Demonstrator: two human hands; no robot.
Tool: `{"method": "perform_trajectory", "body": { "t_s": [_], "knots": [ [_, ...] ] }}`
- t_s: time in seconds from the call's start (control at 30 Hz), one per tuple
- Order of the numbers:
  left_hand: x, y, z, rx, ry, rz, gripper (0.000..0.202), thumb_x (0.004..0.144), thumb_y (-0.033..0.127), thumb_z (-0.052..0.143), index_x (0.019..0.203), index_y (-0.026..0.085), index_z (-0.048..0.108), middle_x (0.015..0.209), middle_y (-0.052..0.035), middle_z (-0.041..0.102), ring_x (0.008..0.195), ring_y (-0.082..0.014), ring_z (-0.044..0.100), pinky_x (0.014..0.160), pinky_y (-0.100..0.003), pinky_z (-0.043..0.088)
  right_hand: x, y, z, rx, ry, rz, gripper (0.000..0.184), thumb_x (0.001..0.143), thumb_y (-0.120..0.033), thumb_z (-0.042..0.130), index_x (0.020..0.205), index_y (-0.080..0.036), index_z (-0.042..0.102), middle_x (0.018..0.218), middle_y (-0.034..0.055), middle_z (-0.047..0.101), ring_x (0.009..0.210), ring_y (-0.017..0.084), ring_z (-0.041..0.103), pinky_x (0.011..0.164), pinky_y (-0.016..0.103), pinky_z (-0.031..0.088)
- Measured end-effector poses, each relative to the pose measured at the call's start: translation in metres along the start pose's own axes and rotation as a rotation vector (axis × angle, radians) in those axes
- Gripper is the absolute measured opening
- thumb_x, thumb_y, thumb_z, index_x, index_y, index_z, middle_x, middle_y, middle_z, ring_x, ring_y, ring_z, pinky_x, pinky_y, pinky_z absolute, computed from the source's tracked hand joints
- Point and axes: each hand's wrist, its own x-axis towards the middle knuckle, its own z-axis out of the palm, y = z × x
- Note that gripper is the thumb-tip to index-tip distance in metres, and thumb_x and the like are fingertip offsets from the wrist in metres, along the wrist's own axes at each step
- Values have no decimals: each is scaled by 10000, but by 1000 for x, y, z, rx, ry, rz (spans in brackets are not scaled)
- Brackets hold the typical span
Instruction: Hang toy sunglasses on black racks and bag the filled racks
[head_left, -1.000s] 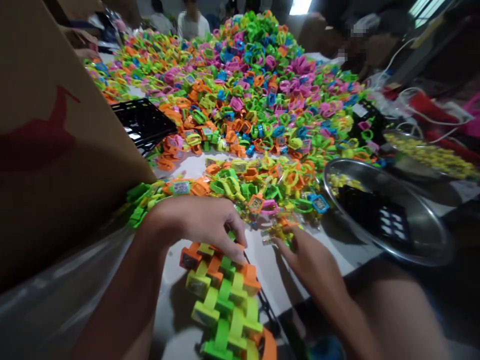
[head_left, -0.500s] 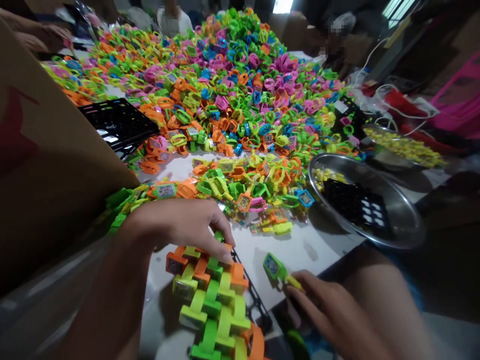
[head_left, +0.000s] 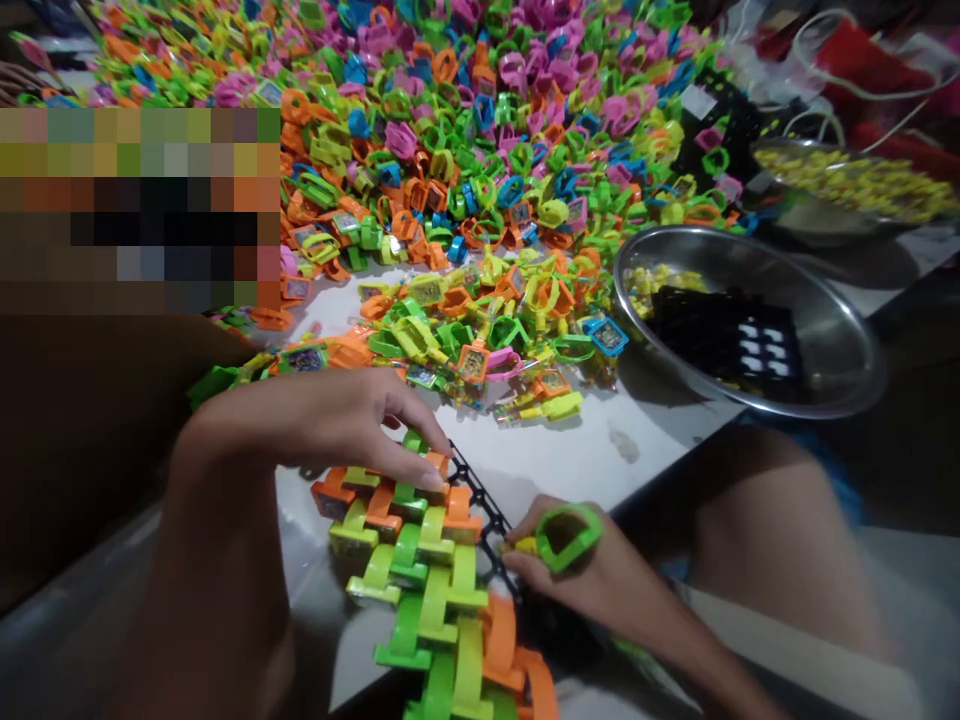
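Observation:
My left hand [head_left: 322, 425] rests with its fingertips pressed on the top of a row of interlocked toy watches [head_left: 427, 590], green, yellow and orange, lined up on a black grid tray [head_left: 480, 505]. My right hand [head_left: 577, 580] sits at the tray's right edge, fingers closed on a green toy watch [head_left: 566, 535] whose strap loop stands up above the fingers. A small heap of loose watches [head_left: 480, 340] lies just beyond both hands on the white table [head_left: 570, 455].
A huge pile of coloured toy watches [head_left: 480, 130] fills the far table. A steel bowl [head_left: 840, 340] holding a black tray and yellow bits stands at the right, another bowl [head_left: 847, 185] behind it. A brown cardboard box [head_left: 82, 430] stands at the left.
My right hand picked a green watch from the loose heap and brought it back to the right edge of the tray. My left hand stayed on the row. The view tilted down.

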Motion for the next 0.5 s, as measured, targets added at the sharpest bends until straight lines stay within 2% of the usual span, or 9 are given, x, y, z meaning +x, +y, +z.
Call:
{"method": "perform_trajectory", "body": {
  "t_s": [0.1, 0.2, 0.37, 0.43, 0.5],
  "knots": [
    [2, 5, -2, -53, -31, -23, 384, 854, 598, 842, 1141, 345, 871, 1215, 12, 833, 1095, -227, 768, 918, -222, 549, 13, 0, 7, 41, -57, -35, 212, 942, -366, 767, 930, -157, 737, 782, 27, 758, 686, 146, 642, 586, 219, 457],
    [3, 6, -2, -91, -44, -13, 373, 861, 563, 842, 1139, 316, 875, 1206, -6, 832, 1075, -236, 764, 888, -237, 562, 18, -6, 4, -33, -102, -76, 180, 969, -337, 728, 913, -166, 730, 768, 14, 746, 681, 150, 636, 589, 222, 453],
    [2, 8, -3, -162, -51, -42, 341, 864, 530, 844, 1128, 318, 881, 1209, 7, 826, 1038, -227, 759, 881, -240, 573, 12, -31, 7, -183, -205, -120, 117, 1014, -270, 635, 964, -239, 737, 970, 4, 796, 870, 193, 725, 748, 235, 528],
    [1, 9, -3, -152, -43, -51, 317, 870, 528, 843, 1118, 336, 882, 1212, 21, 824, 1012, -209, 762, 854, -225, 568, 8, -37, 14, -198, -169, -113, 142, 1025, -266, 609, 979, -261, 743, 988, 1, 807, 863, 202, 735, 735, 242, 537],
    [0, 9, -3, -149, -48, -43, 308, 880, 526, 839, 1125, 343, 881, 1225, 25, 822, 993, -193, 766, 841, -215, 565, 4, -41, 21, -246, -69, -123, 157, 1017, -258, 613, 932, -270, 744, 929, -9, 808, 778, 194, 726, 659, 235, 517]
  ]
}}
